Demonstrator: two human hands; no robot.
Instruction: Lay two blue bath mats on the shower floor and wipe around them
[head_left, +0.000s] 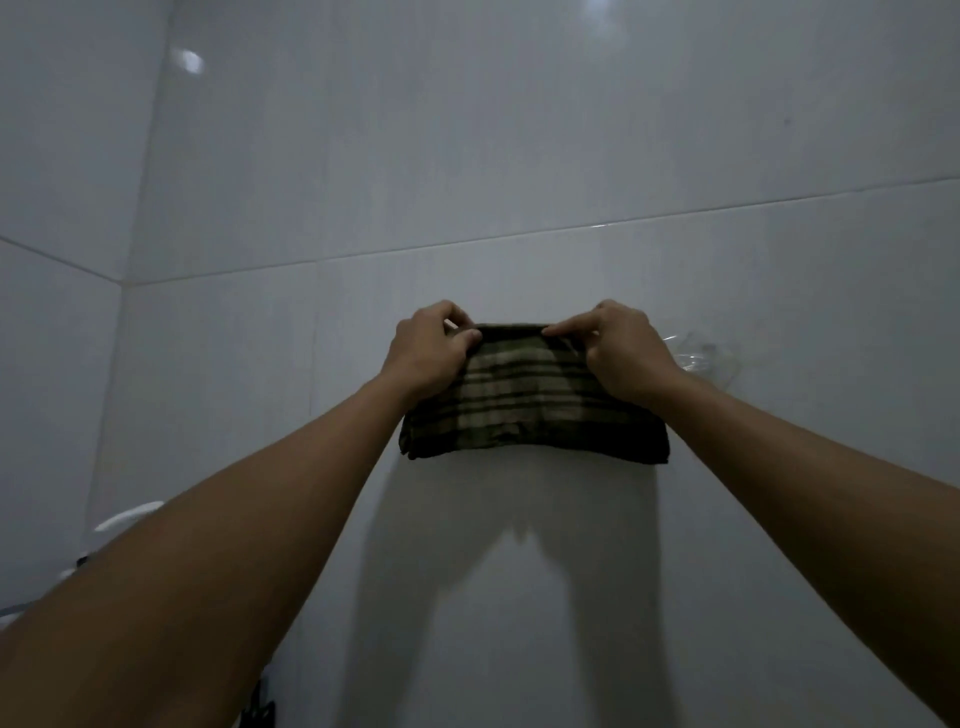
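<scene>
Both your hands are up at the wall (519, 156): left hand (428, 353) and right hand (626, 351) each pinch the top edge of a folded plaid cloth (530, 402), which hangs flat against the tile. No blue mats or shower floor in view, so I can't tell if they're laid or wiping is done. Looks like cloth handling: fetching or hanging back, unclear which.

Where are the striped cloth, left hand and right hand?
striped cloth (535, 410): head view, middle of its hanging front face.
left hand (428, 348): head view, back of the hand, pinching the cloth's top left edge.
right hand (626, 348): head view, back of the hand, pinching the top right edge.
</scene>
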